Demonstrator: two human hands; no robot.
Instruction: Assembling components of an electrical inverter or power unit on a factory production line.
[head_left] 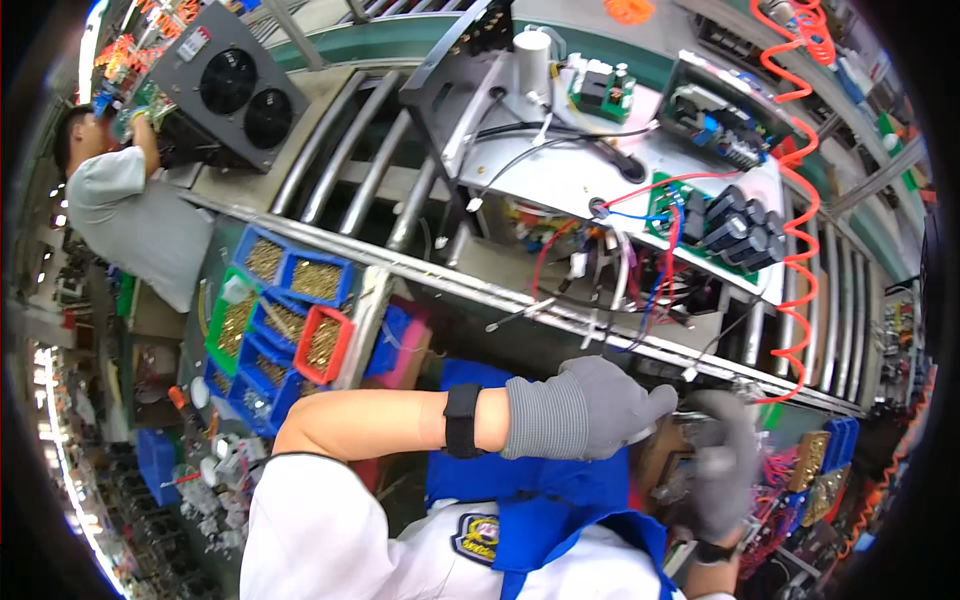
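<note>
My left hand (pixel 605 405), in a grey knit glove, reaches across in front of my body with its fingers curled closed. A pale sliver shows at its fingertips, too small to name. Close beside it on the right is my right hand (pixel 722 465), also gloved in grey and smeared by motion, so its fingers cannot be read. Beyond both hands, a metal chassis (pixel 530 180) lies on the roller conveyor. It carries a green circuit board with black blocks (pixel 740 235), a white cylinder (pixel 533 60), and red and blue wires (pixel 672 235) hanging over its near edge.
Left of me stand blue bins (pixel 318 278), a green bin (pixel 232 325) and a red bin (pixel 323 345) of small brass-coloured parts. A coiled orange air hose (pixel 797 200) hangs at right. Another person (pixel 135 210) works at a grey twin-fan unit (pixel 230 90), far left.
</note>
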